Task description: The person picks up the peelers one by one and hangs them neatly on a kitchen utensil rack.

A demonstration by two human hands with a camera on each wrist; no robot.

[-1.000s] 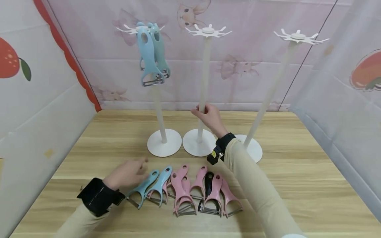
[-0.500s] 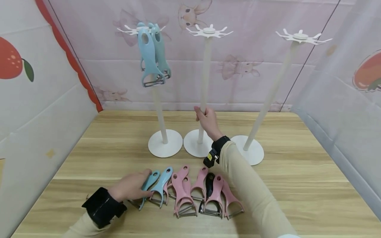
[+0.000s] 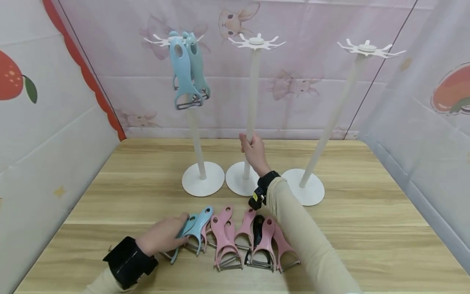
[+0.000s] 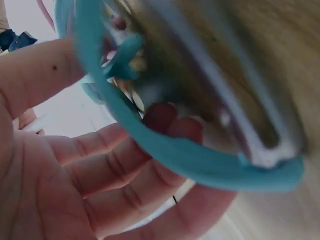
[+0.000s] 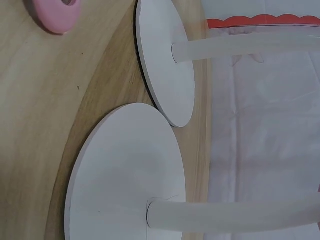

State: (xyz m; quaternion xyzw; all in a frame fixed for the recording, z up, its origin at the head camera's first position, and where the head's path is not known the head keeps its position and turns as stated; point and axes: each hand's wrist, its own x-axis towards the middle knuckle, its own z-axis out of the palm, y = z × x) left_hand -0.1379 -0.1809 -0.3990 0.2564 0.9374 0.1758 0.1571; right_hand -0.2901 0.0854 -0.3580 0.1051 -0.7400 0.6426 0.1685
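My left hand (image 3: 163,236) pinches a blue vegetable peeler (image 4: 200,165) at the left end of a row of peelers on the table. In the left wrist view its thumb lies on one side and the fingers curl behind the frame, beside the metal blade (image 4: 220,95). Just right of it lies a lighter blue peeler (image 3: 200,225). My right hand (image 3: 255,155) grips the pole of the middle white stand (image 3: 253,90), low down, with the thumb up along it. The right wrist view shows round white bases (image 5: 130,165) but not the hand.
Several pink peelers (image 3: 221,232) and a black peeler (image 3: 258,229) lie overlapping at the front. Blue peelers (image 3: 181,69) hang from the left stand (image 3: 198,143). The right stand (image 3: 332,114) leans in this view, its hooks bare. Printed cloth walls (image 3: 312,102) surround the table.
My left hand has come down and right onto the leftmost blue peeler and taken hold of it. My right hand has slid slightly lower on the middle pole, its thumb now pointing up.
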